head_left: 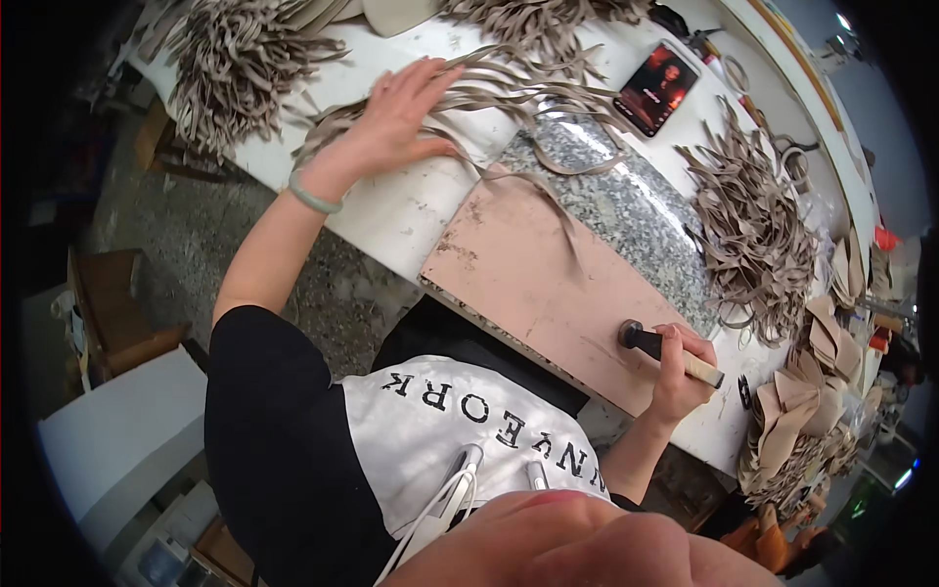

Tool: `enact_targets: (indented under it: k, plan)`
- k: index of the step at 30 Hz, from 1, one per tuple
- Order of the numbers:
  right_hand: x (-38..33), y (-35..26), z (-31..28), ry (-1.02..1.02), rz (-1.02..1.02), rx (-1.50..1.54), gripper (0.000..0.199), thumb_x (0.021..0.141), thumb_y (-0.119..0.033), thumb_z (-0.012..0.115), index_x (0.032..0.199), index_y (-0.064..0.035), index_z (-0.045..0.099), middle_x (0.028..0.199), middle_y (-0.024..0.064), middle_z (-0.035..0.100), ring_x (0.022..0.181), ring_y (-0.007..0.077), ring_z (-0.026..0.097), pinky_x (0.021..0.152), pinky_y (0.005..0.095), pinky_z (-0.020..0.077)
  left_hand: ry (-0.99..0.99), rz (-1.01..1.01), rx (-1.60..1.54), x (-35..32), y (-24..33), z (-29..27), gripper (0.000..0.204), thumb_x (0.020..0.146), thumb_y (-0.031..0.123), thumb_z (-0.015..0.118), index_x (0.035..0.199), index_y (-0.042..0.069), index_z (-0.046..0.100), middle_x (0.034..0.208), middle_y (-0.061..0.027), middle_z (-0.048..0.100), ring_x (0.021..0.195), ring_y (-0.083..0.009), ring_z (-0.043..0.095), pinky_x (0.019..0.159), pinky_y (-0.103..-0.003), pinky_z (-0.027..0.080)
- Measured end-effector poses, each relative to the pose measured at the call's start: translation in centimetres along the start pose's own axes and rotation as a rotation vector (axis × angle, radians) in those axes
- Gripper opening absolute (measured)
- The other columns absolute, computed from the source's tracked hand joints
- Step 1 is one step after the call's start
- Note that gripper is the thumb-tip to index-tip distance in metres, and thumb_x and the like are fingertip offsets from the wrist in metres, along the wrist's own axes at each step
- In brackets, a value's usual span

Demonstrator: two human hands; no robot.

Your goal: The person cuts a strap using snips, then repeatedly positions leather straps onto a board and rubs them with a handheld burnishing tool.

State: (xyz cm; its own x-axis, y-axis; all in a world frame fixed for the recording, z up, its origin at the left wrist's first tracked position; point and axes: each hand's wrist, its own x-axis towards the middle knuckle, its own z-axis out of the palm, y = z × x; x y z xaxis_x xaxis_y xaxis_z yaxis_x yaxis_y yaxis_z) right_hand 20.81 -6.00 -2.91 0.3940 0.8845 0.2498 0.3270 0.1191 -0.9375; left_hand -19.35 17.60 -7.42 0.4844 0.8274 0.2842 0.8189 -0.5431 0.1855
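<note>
My left hand [403, 115] lies spread, palm down, over long taupe strips [499, 90] that look like leather or fabric. One loose strip [559, 210] trails from near my thumb onto a pinkish flat board [528, 264]. At the board's right end, my right hand [681, 377] is closed around a short hammer [648, 340] with a round dark head, a black neck and a pale end. The hammer's head is over the board; I cannot tell whether it touches.
A speckled stone slab [616, 196] sits behind the board, with a lit phone [657, 88] beyond it. Tangled strip bundles lie at far left [235, 73] and right [748, 220]. Scissors [794, 157] lie at the far right. Flat taupe pieces [787, 401] pile near the table's right.
</note>
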Motion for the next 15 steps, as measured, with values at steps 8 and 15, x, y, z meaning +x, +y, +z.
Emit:
enact_targets:
  k: [8, 15]
  plan:
    - [-0.4, -0.1, 0.6, 0.004, -0.037, 0.054, 0.008, 0.091, 0.005, 0.072, 0.089, 0.0009, 0.065, 0.09, 0.0146, 0.075, 0.079, 0.0147, 0.067, 0.074, 0.0273, 0.0526, -0.04, 0.029, -0.028, 4.3, -1.7, 3.4, 0.066, 0.094, 0.038, 0.072, 0.154, 0.026, 0.048, 0.159, -0.0107, 0.041, 0.143, -0.0338, 0.04, 0.117, -0.048, 0.032]
    - [-0.7, 0.3, 0.5, 0.001, -0.063, 0.037, 0.007, 0.091, 0.006, 0.071, 0.09, 0.0017, 0.066, 0.09, 0.0158, 0.075, 0.081, 0.0156, 0.067, 0.075, 0.0282, 0.0539, 0.049, -0.212, -0.019, 2.8, -1.7, -0.4, 0.116, 0.078, 0.05, 0.084, 0.166, 0.018, 0.016, 0.155, -0.0203, 0.045, 0.145, -0.0392, 0.037, 0.119, -0.053, 0.027]
